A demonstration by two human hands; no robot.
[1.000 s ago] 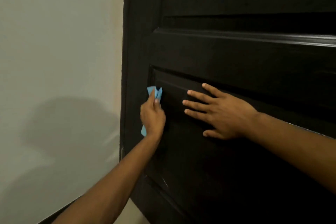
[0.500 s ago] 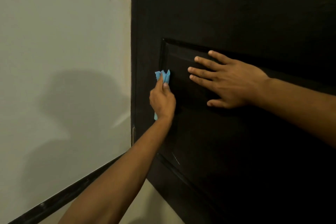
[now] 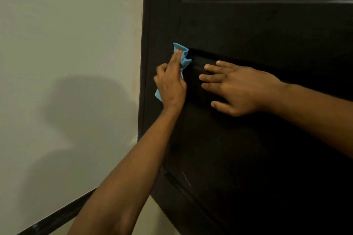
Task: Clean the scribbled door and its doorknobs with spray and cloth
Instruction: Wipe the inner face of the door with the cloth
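Note:
The dark panelled door (image 3: 257,149) fills the right side of the head view. My left hand (image 3: 171,86) grips a crumpled light-blue cloth (image 3: 184,57) and presses it against the upper left corner of the door's lower recessed panel, index finger stretched over the cloth. The cloth's other end pokes out below the palm. My right hand (image 3: 236,87) lies flat on the same panel just right of the cloth, fingers spread and straight. A faint pale scratch-like mark (image 3: 186,177) shows low on the panel. No doorknob or spray bottle is in view.
A pale wall (image 3: 66,44) stands to the left of the door edge, with my shadow on it. A dark baseboard (image 3: 57,213) runs along its foot. A strip of light floor (image 3: 152,217) shows under the door's corner.
My left hand has slid the cloth upward to the panel's top left corner. The right hand stays flat on the door. The view has shifted, so both hands sit differently in frame.

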